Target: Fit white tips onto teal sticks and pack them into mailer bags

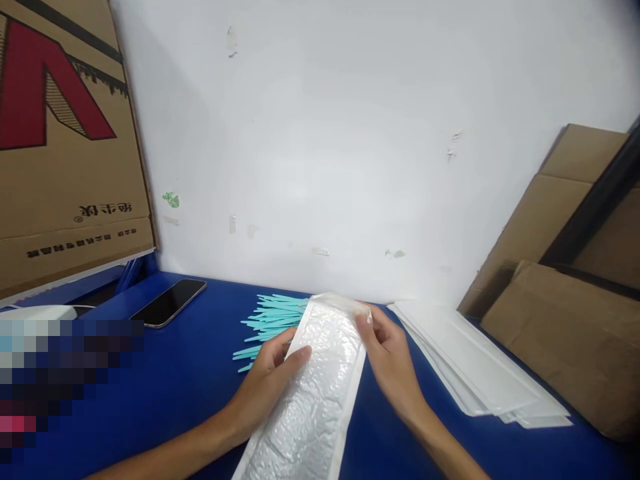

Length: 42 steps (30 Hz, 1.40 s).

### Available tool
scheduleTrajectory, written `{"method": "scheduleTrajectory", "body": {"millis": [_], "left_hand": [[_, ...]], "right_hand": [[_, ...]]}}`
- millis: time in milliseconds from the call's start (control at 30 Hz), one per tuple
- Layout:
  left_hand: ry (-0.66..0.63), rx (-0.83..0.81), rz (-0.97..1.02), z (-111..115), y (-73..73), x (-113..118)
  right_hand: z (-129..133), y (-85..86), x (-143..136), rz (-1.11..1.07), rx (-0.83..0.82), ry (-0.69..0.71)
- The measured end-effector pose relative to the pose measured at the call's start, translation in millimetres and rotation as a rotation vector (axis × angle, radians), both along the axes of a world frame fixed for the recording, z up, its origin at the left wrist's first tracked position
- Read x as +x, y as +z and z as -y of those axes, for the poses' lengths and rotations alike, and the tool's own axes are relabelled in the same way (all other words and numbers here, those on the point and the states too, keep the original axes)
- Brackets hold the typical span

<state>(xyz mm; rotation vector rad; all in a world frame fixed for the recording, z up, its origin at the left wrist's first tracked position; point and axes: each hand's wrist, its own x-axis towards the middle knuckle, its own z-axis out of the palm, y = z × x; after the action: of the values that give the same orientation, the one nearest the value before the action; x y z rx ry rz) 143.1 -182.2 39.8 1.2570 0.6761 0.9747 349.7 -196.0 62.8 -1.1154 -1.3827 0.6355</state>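
Note:
A long silvery pouch with white edges (320,393) slants up from the bottom centre over the blue table. My left hand (275,373) grips its left edge, thumb on the silvery face. At the upper right corner my right hand (385,343) pinches the pouch near its white top flap. Behind the pouch and my left hand, a pile of thin turquoise sticks (273,320) lies fanned out, partly hidden. To the right of my right hand rests a stack of flat white sheets or pouches (475,367).
A dark-screened phone (170,303) lies on the blue table (175,387) at the left. A large printed carton (75,173) stands at the far left. Brown cardboard (565,340) leans at the right, beside a dark bar. The white wall (320,133) rises behind the table.

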Motion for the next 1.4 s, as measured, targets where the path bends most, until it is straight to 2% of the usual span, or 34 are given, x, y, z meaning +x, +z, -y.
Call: {"method": "scheduleTrajectory", "body": {"millis": [100,367,533,633,700,800,967,1133,1300,1400], "left_hand": [[0.012,-0.056,0.013,1.0,-1.2,-0.3],[0.049,-0.078,0.051,0.2,2.8,-2.2],[0.054,-0.014,0.089,-0.6,4.7,-5.5],[0.021,0.052,0.028,-2.9,4.4,-7.5],[0.047,0.126,-0.036,-4.9,3.1,-8.5],[0.112,0.175,-0.087,-6.7,2.2,-8.9],[0.138,0.104,-0.089,-5.7,6.7,-7.1],[0.137,0.072,-0.052,-4.1,9.8,-7.0],[0.017,-0.135,0.051,-1.3,11.3,-8.1],[-0.059,-0.248,0.113,-0.7,10.7,-8.7]], "right_hand": [[0.2,-0.7,1.7,-0.008,-0.011,0.002],[5.3,8.3,0.2,0.11,-0.06,0.103],[6.3,5.9,0.5,0.103,-0.015,0.194],[5.6,4.5,0.5,0.087,-0.012,0.145],[4.3,3.5,0.2,0.1,-0.026,0.111],[2.2,2.1,-0.5,0.119,-0.065,0.13],[0.2,2.6,0.0,0.015,-0.157,0.207],[1.0,7.7,3.0,0.003,-0.161,0.242],[5.8,11.6,8.1,-0.331,-0.196,0.465],[8.0,10.6,6.9,-0.332,-0.188,0.478]]}}
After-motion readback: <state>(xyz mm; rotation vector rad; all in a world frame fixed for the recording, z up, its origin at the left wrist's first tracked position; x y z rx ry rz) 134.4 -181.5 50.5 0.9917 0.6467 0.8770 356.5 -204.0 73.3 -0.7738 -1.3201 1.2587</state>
